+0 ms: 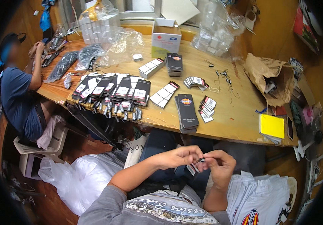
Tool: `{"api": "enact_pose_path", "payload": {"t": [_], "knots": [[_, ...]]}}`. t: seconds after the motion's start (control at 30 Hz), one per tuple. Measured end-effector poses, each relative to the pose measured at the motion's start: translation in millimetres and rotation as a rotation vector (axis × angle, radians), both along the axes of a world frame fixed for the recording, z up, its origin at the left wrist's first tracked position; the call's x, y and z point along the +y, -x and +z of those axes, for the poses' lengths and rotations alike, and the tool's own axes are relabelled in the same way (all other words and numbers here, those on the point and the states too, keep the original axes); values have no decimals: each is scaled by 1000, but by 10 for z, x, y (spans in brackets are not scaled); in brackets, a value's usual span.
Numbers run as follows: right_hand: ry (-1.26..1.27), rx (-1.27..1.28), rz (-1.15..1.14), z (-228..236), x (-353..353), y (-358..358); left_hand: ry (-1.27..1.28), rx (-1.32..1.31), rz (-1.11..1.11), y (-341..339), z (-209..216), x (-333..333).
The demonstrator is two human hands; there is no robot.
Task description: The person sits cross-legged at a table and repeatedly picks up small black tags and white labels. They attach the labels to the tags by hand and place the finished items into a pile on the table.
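One black fastener (201, 160), likely light: hold endwise. Right hand (222, 165) pinches it off bench's (240, 125) near edge; left hand's (176, 156) grip unclear.

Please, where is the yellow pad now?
In the head view, the yellow pad is far right on the table, nearer you than the paper bag.

Tiny dark piece (201, 160), slim and kinda hard to make out — pinched up in the fingers (217, 154), off the worktop's (240, 125) near edge. Small black-and-white tag (192, 170) sits tilted just below-left — can't tell if they're joined.
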State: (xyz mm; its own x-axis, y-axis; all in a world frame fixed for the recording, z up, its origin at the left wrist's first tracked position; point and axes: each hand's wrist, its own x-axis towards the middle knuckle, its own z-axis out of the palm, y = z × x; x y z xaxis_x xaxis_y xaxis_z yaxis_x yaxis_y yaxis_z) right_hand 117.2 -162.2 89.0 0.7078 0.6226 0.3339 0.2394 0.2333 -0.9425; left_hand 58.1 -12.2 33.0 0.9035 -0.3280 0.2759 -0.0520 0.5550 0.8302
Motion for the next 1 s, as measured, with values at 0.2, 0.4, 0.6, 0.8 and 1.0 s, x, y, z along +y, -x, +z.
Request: {"api": "enact_pose_path", "payload": {"t": [0.2, 0.4, 0.6, 0.8, 1.0], "knots": [[17, 197, 17, 69, 75, -255, -205, 144, 184, 145, 207, 113], [42, 251, 150, 34, 67, -381, -233, 153, 302, 205, 265, 209], [10, 360, 264, -5, 55, -435, -255, 170, 331, 217, 288, 211], [-15, 348, 247, -44, 36, -436, -558, 147, 338, 410, 453, 430], [-12, 413, 417, -56, 302, -355, -1174, 39, 832, 822, 872, 1149]]}}
